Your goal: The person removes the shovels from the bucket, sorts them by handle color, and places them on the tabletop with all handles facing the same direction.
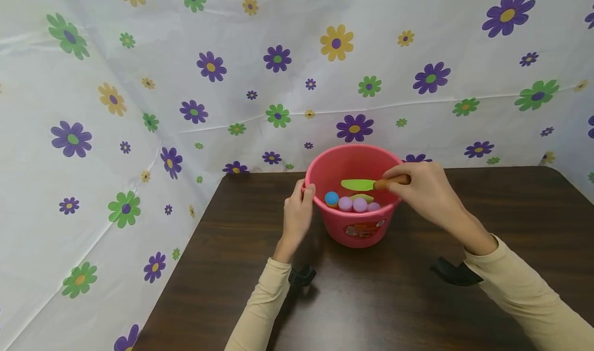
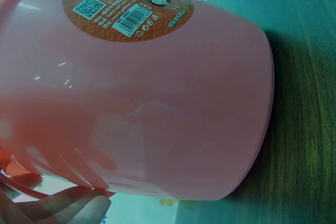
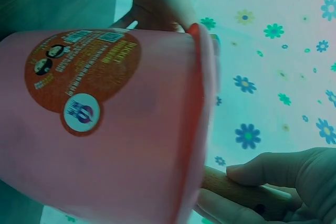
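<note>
A pink bucket (image 1: 357,232) stands upright on the table, an oval label (image 2: 128,9) on its wall. My left hand (image 1: 297,214) grips its rim on the left side, thumb over the edge, fingers by the red handle (image 2: 31,190). My right hand (image 1: 424,188) holds the wooden handle (image 3: 239,190) of a spatula at the bucket's right rim. The spatula's green blade (image 1: 357,185) reaches over the opening, pointing left. Inside the bucket show a blue ball (image 1: 331,198), several light purple balls (image 1: 359,204) and a yellow-green piece (image 1: 362,198) partly hidden behind them.
The dark wooden table (image 1: 223,268) extends to both sides of the bucket. Close behind it hangs a white cloth (image 1: 260,83) with printed flowers. Dark straps (image 1: 302,276) show at both wrists, below beige sleeves (image 1: 264,299).
</note>
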{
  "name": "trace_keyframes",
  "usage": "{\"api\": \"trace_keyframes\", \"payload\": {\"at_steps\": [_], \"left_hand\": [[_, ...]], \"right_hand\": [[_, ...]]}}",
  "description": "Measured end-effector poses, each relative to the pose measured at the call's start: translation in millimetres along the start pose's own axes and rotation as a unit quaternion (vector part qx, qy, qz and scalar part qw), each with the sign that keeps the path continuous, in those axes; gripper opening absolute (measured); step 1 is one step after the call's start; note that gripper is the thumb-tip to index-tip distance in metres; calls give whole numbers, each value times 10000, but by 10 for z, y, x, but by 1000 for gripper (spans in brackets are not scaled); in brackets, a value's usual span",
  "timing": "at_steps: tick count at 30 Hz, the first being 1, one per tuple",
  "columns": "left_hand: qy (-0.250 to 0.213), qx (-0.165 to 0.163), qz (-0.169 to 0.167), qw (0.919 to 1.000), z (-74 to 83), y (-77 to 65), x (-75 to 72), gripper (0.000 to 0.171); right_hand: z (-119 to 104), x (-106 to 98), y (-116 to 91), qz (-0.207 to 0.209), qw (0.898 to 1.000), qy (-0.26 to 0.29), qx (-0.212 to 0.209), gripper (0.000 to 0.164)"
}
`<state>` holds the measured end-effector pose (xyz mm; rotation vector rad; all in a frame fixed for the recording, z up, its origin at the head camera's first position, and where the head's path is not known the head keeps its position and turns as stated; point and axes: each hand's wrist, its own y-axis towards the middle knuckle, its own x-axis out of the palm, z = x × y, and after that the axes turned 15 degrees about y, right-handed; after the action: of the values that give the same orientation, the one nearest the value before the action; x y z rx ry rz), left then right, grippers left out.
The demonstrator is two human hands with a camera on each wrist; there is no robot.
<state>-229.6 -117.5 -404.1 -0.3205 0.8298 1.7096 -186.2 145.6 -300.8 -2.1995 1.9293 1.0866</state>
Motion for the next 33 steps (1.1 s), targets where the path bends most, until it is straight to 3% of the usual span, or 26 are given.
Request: {"api": "trace_keyframes", "payload": {"at_steps": [20, 33], "left_hand": [[-4, 103, 107, 9999, 28, -19, -7, 41], [-71, 70, 87, 9999, 12, -24, 1, 43]], "right_hand": [[-53, -231, -155, 1177, 9926, -99, -283, 20], [78, -365, -208, 1834, 9821, -173, -388, 22]]}}
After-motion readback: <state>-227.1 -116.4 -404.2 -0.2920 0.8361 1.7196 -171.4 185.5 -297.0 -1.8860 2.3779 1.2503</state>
